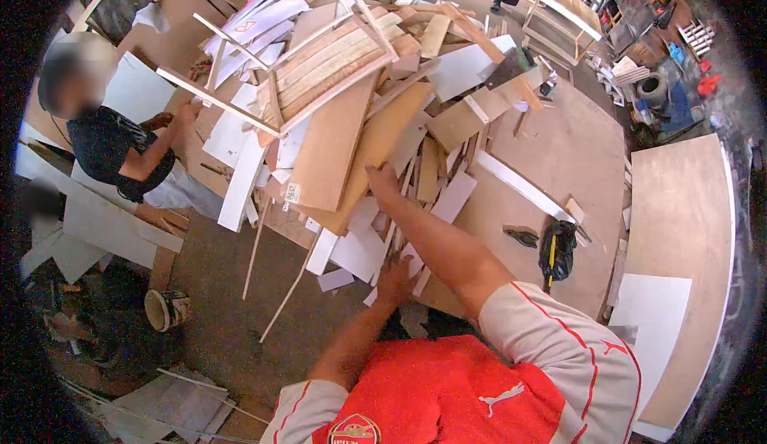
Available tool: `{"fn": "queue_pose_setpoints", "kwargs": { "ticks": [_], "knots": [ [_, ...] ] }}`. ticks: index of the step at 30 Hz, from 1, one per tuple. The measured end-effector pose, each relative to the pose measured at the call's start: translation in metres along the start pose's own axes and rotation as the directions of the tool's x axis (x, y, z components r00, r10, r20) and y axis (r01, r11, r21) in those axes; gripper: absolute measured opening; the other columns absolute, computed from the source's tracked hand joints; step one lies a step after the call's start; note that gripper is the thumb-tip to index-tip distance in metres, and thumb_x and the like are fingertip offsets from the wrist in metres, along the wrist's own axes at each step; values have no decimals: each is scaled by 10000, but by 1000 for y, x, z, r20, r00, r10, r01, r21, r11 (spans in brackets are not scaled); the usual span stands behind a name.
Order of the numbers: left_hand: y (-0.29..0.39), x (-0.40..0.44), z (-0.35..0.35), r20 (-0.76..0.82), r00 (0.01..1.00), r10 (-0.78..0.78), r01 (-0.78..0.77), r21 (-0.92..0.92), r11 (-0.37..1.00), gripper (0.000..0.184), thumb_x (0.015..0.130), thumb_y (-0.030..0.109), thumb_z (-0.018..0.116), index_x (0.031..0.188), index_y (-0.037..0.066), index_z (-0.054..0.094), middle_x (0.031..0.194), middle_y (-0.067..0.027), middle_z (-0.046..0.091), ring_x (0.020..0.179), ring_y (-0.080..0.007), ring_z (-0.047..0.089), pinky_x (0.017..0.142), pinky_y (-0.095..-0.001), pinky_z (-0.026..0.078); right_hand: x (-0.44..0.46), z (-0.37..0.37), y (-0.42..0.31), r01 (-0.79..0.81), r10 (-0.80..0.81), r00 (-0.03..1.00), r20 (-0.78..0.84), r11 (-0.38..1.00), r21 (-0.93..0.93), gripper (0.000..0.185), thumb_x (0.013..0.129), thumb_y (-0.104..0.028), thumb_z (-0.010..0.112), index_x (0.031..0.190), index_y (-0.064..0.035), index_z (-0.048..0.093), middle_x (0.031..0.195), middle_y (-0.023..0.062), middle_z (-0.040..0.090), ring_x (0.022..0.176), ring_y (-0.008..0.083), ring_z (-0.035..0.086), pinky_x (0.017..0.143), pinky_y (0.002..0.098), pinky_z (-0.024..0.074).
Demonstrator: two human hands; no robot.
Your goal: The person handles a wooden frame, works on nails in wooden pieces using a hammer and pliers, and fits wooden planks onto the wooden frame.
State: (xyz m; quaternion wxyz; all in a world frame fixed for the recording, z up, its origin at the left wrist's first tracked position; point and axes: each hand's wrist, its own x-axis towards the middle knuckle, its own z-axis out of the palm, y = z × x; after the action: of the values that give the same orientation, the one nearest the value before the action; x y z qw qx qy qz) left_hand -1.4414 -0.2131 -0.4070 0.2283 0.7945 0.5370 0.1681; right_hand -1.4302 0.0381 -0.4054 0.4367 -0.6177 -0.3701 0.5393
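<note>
My right hand is closed at the edge of a long yellow-brown wooden board, which slants across the heap of offcuts. Nearer my body, my left hand reaches low among narrow strips and white pieces at the heap's front; its fingers are blurred, so their grip is unclear. A wider brown board with a small label lies beside the yellow-brown one. On top rests a slatted wooden frame. Below the boards, a white panel sticks out toward me.
Across the left side stands another person, hands near the frame's thin leg. A black plastic bag and a long white strip lie on the worktable. A bucket sits low at left; large panels lean at right.
</note>
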Motion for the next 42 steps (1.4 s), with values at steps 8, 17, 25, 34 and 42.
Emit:
{"fn": "queue_pose_setpoints", "kwargs": {
  "ticks": [8, 17, 25, 34, 42],
  "knots": [
    [-27, -3, 6, -94, 990, -102, 100, -34, 994, 598, 788, 394, 706, 1273, 65, 587, 1155, -206, 637, 1119, -429, 570, 969, -532, 451, -40, -39, -37, 96, -157, 971, -180, 946, -311, 364, 872, -224, 635, 1115, 47, 612, 1026, 201, 683, 867, 308, 670, 794, 400, 515],
    [-57, -18, 22, 207, 977, 46, 21, -310, 951, 600, 857, 468, 633, 1316, 88, 558, 1167, -158, 646, 1156, -389, 570, 945, -533, 460, -56, -160, -30, 138, -201, 962, 186, 943, 303, 374, 901, -270, 616, 1105, 43, 584, 953, 127, 647, 837, 229, 663, 748, 357, 555],
    [14, 4, -27, 126, 900, -416, 142, -990, 7, 662, 929, 535, 497, 1420, 97, 425, 1339, -151, 527, 1244, -365, 515, 1017, -533, 429, -111, -230, -89, -162, -18, 933, 360, 871, 464, 516, 943, -303, 535, 1285, 80, 475, 1145, 223, 635, 1010, 300, 661, 898, 446, 536],
    [130, -1, -84, 37, 974, -223, -18, -970, -242, 741, 1007, 616, 324, 1543, 109, 250, 1542, -136, 369, 1351, -340, 442, 1117, -530, 375, -185, -313, -129, -222, -64, 901, 428, 781, 583, 511, 919, -283, 575, 1270, 79, 495, 1124, 208, 634, 992, 294, 658, 894, 430, 531],
    [212, -49, -58, 152, 980, -126, 138, -984, -117, 747, 1025, 586, 327, 1530, 37, 311, 1562, -158, 350, 1397, -312, 401, 1156, -455, 320, -236, -434, -64, 152, -215, 942, 257, 958, 244, 366, 878, -247, 640, 1078, 59, 621, 934, 126, 678, 770, 195, 671, 667, 327, 545]
  ]
}}
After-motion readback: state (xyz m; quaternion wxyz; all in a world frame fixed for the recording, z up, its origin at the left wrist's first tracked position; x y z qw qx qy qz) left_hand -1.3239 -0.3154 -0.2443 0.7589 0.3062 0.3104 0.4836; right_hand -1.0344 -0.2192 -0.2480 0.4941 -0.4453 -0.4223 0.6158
